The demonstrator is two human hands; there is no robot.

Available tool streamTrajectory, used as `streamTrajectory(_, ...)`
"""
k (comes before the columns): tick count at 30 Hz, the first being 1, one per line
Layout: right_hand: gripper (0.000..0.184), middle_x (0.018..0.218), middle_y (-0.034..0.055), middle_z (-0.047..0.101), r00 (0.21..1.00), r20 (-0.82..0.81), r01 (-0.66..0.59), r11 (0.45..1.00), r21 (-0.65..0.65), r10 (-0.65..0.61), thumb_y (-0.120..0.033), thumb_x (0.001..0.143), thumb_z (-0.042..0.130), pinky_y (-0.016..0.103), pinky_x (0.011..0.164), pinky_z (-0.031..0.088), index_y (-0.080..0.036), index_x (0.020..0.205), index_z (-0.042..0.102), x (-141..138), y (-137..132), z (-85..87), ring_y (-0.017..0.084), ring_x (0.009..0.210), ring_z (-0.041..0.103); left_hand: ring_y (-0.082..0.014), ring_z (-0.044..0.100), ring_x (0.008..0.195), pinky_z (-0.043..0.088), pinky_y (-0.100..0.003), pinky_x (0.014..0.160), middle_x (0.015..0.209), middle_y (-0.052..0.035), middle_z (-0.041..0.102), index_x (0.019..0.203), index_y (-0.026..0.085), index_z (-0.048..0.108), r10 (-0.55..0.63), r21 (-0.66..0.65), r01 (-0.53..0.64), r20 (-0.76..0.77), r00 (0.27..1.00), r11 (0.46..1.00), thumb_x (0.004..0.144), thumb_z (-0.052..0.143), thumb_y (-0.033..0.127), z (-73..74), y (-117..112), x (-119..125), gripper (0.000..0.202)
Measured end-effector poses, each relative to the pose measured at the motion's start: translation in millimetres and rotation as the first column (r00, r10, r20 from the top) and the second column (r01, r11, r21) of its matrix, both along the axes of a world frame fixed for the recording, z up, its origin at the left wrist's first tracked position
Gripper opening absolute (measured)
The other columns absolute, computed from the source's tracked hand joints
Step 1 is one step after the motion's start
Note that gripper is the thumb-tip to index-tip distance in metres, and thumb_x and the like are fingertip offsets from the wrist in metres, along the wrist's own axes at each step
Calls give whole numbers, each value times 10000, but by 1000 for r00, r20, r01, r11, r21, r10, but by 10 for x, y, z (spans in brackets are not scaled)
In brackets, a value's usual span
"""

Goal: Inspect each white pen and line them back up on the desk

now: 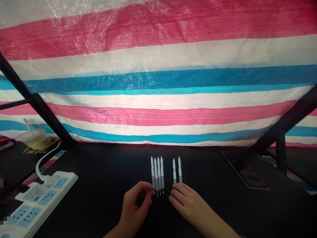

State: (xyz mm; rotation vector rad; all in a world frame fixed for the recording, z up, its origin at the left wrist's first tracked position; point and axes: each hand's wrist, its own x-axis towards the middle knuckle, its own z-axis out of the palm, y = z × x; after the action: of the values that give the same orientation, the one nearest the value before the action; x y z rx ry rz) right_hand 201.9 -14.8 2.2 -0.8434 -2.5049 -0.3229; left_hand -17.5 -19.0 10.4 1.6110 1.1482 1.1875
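right hand (187, 200) covers the near ends of two pens (180, 169).

A makeshift desk booth, indoors or under cover: striped woven plastic sheeting (158, 79) forms the back screen, and dark slanting bars (41, 107) stand at either side of a black tabletop (106, 172). Desk use is indicated by white pens (158, 169), a multi-socket power strip (47, 198) and a flat dark-screened device (244, 170); a lidded drink cup (32, 138) occupies an adjoining dark surface (15, 160). Whether the building is a home or a workshop cannot be determined.
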Motion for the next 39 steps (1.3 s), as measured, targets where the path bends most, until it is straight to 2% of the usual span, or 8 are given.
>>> streamTrajectory(5, 213, 885, 63, 686, 978, -192, -103, 989, -107, 81, -61, 919, 458, 364, 820, 524, -155, 999, 631, 8, -73, 247, 200, 917, 602, -136, 601, 586, 492, -234, 562, 744, -9, 669, 876, 207, 642, 66, -61, -61, 82, 994, 996, 864, 566, 243, 34, -9, -23, 85)
streamTrajectory(9, 301, 942, 77, 645, 873, -487, -146, 967, -207, 27, 1, 881, 470, 350, 804, 536, -185, 1084, 591, 64, -126, 310, 206, 981, 594, -124, 576, 594, 472, -242, 592, 747, 9, 641, 887, 214, 610, 104, -113, -88, 141, 985, 990, 881, 554, 264, 61, 5, -57, 76)
streamTrajectory(17, 174, 956, 38, 615, 344, -880, -55, 929, -366, -327, -72, 850, 592, 293, 801, 576, -221, 937, 611, 53, -219, 317, 181, 932, 649, -94, 536, 579, 432, -234, 590, 775, 25, 609, 983, 225, 559, 121, -267, -34, 315, 941, 963, 887, 550, 246, 71, -31, -46, 99)
streamTrajectory(20, 118, 960, 31, 596, 155, -897, -88, 899, -430, -414, -143, 838, 636, 246, 706, 602, -224, 919, 606, 40, -238, 365, 184, 913, 662, -90, 543, 560, 433, -223, 540, 802, 18, 605, 1062, 231, 528, 84, -357, 58, 370, 925, 932, 870, 559, 236, 55, -67, 8, 194)
streamTrajectory(25, 107, 952, 12, 592, -38, -824, -249, 804, -541, -566, -253, 813, 686, 223, 708, 596, -240, 895, 619, 38, -278, 366, 173, 894, 670, -89, 555, 507, 426, -194, 416, 835, 15, 554, 1159, 239, 478, -14, -482, 219, 392, 920, 848, 822, 630, 298, -8, -118, 103, 375)
streamTrajectory(28, 120, 945, 10, 596, -78, -765, -357, 735, -577, -639, -273, 796, 704, 242, 716, 599, -250, 882, 623, 36, -309, 342, 185, 902, 666, -80, 539, 497, 433, -185, 404, 808, 26, 521, 1146, 233, 499, -102, -474, 303, 403, 909, 827, 827, 639, 328, -37, -141, 112, 361)
streamTrajectory(35, 138, 947, 2, 576, -183, -644, -509, 632, -584, -743, -315, 753, 742, 262, 760, 598, -248, 813, 637, 53, -336, 328, 198, 952, 651, -85, 521, 604, 484, -189, 480, 828, 20, 485, 1117, 234, 560, -170, -353, 308, 370, 913, 884, 811, 682, 311, -13, -160, 83, 338)
streamTrajectory(39, 160, 904, 2, 574, -164, -550, -625, 518, -585, -819, -317, 720, 765, 276, 782, 587, -233, 798, 654, 18, -334, 282, 196, 949, 640, -68, 509, 478, 431, -173, 419, 687, 27, 523, 939, 179, 611, -159, -305, 264, 327, 932, 915, 847, 636, 341, -1, -189, 81, 187)
